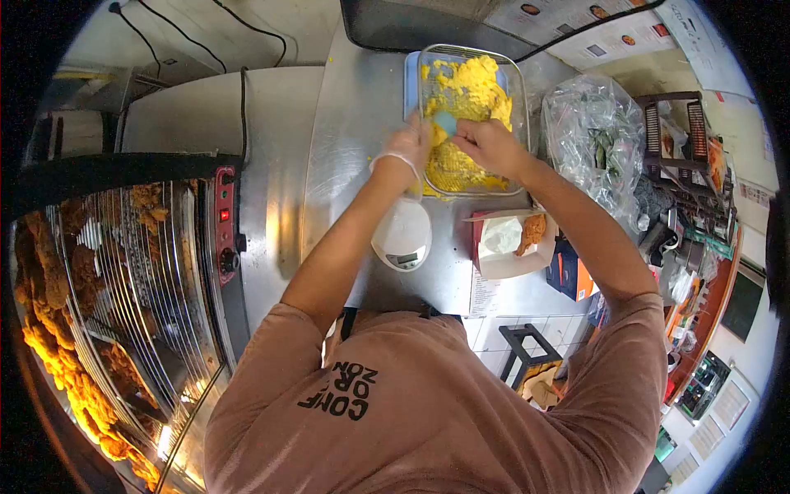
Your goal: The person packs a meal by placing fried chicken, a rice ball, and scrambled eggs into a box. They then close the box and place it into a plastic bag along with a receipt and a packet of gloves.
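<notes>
A metal-rimmed tray (522, 90) holds clumpy yellow food (477, 78), perhaps rice, heaped at the far end and spread thin nearer me. My left hand (403, 150), in a clear plastic glove, is closed at the tray's left rim; its fingers are somewhat blurred. Over the food, my right hand (494, 148) is closed around a small pale blue utensil (445, 123), whose exact kind is blurred. A white kitchen scale (402, 235) sits just below my left hand. Right of it stands an open food box (514, 266) with white paper and a piece of fried chicken (533, 233).
A heated display case (123, 305) of fried food stands at left, with a red-lit control panel (226, 222). A clear plastic bag (594, 132) lies right of the tray. A blue tray edge (411, 82) shows under the metal-rimmed one. An orange-black box (569, 272) is nearby.
</notes>
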### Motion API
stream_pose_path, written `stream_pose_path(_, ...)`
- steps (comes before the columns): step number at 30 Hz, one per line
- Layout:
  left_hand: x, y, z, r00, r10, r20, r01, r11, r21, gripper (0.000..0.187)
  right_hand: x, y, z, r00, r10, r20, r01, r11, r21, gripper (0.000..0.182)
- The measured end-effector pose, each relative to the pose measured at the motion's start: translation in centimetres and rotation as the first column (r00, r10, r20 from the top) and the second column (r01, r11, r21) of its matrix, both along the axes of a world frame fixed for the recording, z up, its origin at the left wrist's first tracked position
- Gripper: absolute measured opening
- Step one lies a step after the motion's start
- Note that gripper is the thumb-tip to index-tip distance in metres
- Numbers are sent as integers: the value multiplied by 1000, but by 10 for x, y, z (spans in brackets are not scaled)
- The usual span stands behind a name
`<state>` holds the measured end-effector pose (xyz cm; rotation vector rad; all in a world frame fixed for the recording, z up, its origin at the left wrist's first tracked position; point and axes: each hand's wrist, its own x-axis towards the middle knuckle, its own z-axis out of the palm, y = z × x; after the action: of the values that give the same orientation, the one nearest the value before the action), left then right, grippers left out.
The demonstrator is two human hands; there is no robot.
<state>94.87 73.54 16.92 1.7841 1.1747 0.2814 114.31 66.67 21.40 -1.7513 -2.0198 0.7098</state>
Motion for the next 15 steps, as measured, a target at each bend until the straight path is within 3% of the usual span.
stream_pose_path(3, -3, 9, -36, 974, 14, 225, -28, 998, 61, 53, -2, -12, 6, 975, -88, -203, 28, 959, -282, 25)
stream_pose_path(6, -3, 17, -29, 953, 100, 285, 7, 935, -354, 48, 2, -16, 17, 877, -283, -387, -16, 789, -614, 25)
stream_pose_path(8, -11, 19, -14, 987, -30, 158, 35, 999, -27, 48, 18, -17, 21, 744, -438, -505, -124, 652, -748, 24)
stream_pose_path(9, -15, 18, -9, 994, -76, 76, 65, 988, 138, 48, 24, -19, 25, 723, -442, -531, -137, 661, -737, 23)
stream_pose_path(12, -29, 2, -11, 995, 4, -96, 23, 960, 278, 46, 44, -28, 36, 670, -423, -610, -173, 710, -682, 22)
stream_pose_path(15, -59, -41, 40, 994, 102, -38, -87, 956, 281, 46, 66, -43, 60, 606, -378, -700, -160, 803, -573, 23)
